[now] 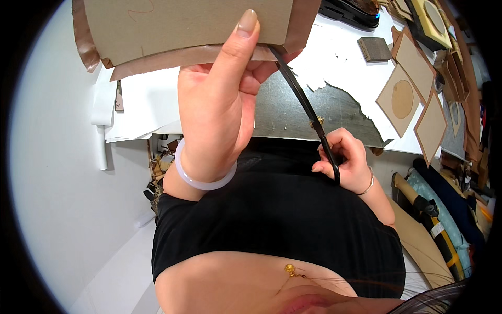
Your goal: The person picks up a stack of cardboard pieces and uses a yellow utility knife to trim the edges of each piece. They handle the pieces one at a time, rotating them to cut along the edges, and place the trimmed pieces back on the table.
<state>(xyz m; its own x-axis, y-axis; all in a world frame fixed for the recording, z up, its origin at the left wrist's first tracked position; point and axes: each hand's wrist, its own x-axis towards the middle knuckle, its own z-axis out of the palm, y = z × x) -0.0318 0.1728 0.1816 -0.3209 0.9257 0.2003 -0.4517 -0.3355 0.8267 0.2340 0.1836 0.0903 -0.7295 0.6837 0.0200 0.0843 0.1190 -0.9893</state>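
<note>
My left hand (223, 94) grips the near edge of a grey-beige board (188, 23), its thumb on top and its fingers underneath. Pinkish-brown sheet material, leather-like, sticks out as a border (164, 61) around the board. At the left corner this border is cut and folded. My right hand (345, 161) has its fingers through the handle of black scissors (300, 92). The blades reach up to the border at the board's near right corner, close to my left fingertips. How far the blades are apart cannot be told.
White paper (337, 66) with a torn edge lies over a dark grey tabletop (290, 102). On the right are a small dark block (374, 50), diamond-shaped board pieces (430, 129) and a black device (353, 13). Rolls of material (439, 212) lean below the table's right side. A wall (59, 137) stands at left.
</note>
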